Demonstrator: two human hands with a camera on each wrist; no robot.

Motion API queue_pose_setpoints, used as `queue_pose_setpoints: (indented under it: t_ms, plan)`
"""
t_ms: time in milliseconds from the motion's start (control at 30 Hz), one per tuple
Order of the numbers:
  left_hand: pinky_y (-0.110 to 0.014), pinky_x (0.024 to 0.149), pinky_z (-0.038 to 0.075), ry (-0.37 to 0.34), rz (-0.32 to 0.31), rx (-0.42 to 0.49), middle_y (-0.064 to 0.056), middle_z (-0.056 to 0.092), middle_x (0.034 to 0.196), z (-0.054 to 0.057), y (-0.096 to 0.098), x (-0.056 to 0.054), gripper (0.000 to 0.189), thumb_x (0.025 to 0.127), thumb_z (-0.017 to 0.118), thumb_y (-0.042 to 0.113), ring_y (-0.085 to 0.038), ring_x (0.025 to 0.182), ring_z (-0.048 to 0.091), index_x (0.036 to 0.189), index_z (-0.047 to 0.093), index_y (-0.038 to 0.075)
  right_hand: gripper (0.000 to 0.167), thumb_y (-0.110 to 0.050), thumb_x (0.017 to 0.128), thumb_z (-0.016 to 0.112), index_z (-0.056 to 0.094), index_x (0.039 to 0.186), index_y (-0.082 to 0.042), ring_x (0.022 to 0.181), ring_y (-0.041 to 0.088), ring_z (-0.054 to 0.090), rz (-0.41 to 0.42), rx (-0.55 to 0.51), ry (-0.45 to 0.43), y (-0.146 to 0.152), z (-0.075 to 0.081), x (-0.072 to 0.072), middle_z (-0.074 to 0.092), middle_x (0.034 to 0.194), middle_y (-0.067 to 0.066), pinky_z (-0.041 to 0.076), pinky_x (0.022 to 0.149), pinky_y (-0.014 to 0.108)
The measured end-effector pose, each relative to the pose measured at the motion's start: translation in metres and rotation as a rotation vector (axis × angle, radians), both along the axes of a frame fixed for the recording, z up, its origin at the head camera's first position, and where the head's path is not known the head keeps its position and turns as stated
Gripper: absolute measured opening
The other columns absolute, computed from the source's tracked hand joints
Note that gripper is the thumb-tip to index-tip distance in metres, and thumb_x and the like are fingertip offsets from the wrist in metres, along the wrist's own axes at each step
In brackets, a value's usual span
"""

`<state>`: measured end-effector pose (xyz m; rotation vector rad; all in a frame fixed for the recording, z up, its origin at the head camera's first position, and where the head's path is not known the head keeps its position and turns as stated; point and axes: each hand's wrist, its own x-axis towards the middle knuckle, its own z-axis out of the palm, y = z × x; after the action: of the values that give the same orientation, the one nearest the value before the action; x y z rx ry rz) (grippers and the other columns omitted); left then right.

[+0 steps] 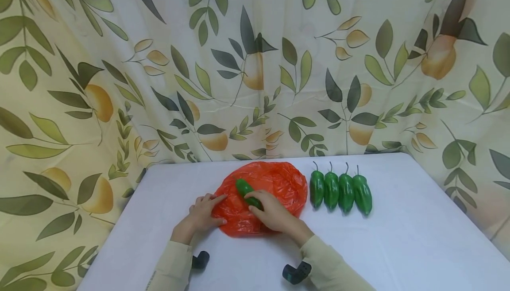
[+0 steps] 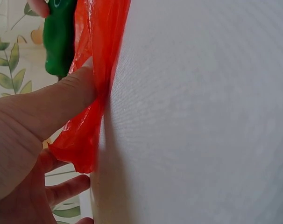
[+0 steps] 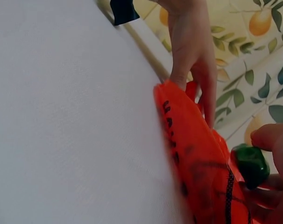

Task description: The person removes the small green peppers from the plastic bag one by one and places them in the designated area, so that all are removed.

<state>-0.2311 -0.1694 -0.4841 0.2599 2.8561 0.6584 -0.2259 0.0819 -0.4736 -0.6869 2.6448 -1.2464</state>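
A red plastic bag [image 1: 275, 189] lies spread on the white table. My left hand [image 1: 205, 213] is at the bag's left edge, thumb and index finger spread apart and touching the film. In the left wrist view, the thumb [image 2: 69, 91] lies against the red film, its tip partly covered, and the other fingers extend lower down. My right hand [image 1: 271, 211] grips a green pepper [image 1: 244, 187] over the bag, thumb on one side and fingers on the other. The right wrist view shows one end of this pepper [image 3: 251, 163] beside the bag.
Several green peppers [image 1: 345, 193] lie in a row right of the bag, stems pointing away. A patterned curtain [image 1: 279, 60] hangs behind the white table [image 1: 414, 238]. Dark devices [image 1: 296, 273] sit at both wrists.
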Motion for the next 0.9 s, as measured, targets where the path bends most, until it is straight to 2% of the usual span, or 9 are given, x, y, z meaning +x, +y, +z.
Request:
queue_pose_setpoints:
  t_ms: [400, 600, 900]
  plan:
    - [-0.061, 0.103, 0.043, 0.008, -0.002, 0.001, -0.013, 0.05, 0.143, 0.002, 0.0, 0.002, 0.079, 0.081, 0.085, 0.032, -0.033, 0.13, 0.042, 0.151, 0.049, 0.026, 0.021, -0.01, 0.099, 0.063, 0.066, 0.119, -0.018, 0.125, 0.027, 0.059, -0.011, -0.067, 0.082, 0.011, 0.003, 0.002, 0.063, 0.131, 0.007, 0.052, 0.105, 0.051]
    - [-0.06, 0.103, 0.043, 0.007, -0.001, 0.002, -0.012, 0.05, 0.143, 0.002, 0.0, 0.002, 0.08, 0.081, 0.085, 0.031, -0.033, 0.13, 0.041, 0.151, 0.048, 0.026, 0.016, -0.009, 0.098, 0.064, 0.066, 0.11, -0.02, 0.125, 0.029, 0.059, -0.047, -0.085, 0.06, 0.023, 0.008, 0.008, 0.062, 0.132, 0.008, 0.053, 0.104, 0.051]
    - [-0.059, 0.102, 0.042, 0.01, 0.005, -0.005, -0.012, 0.051, 0.142, -0.001, 0.0, 0.0, 0.078, 0.081, 0.084, 0.033, -0.033, 0.129, 0.041, 0.151, 0.049, 0.027, 0.019, -0.005, 0.094, 0.07, 0.062, 0.101, -0.02, 0.115, 0.023, 0.061, -0.105, -0.054, 0.143, 0.04, 0.01, 0.015, 0.062, 0.119, 0.003, 0.054, 0.1, 0.047]
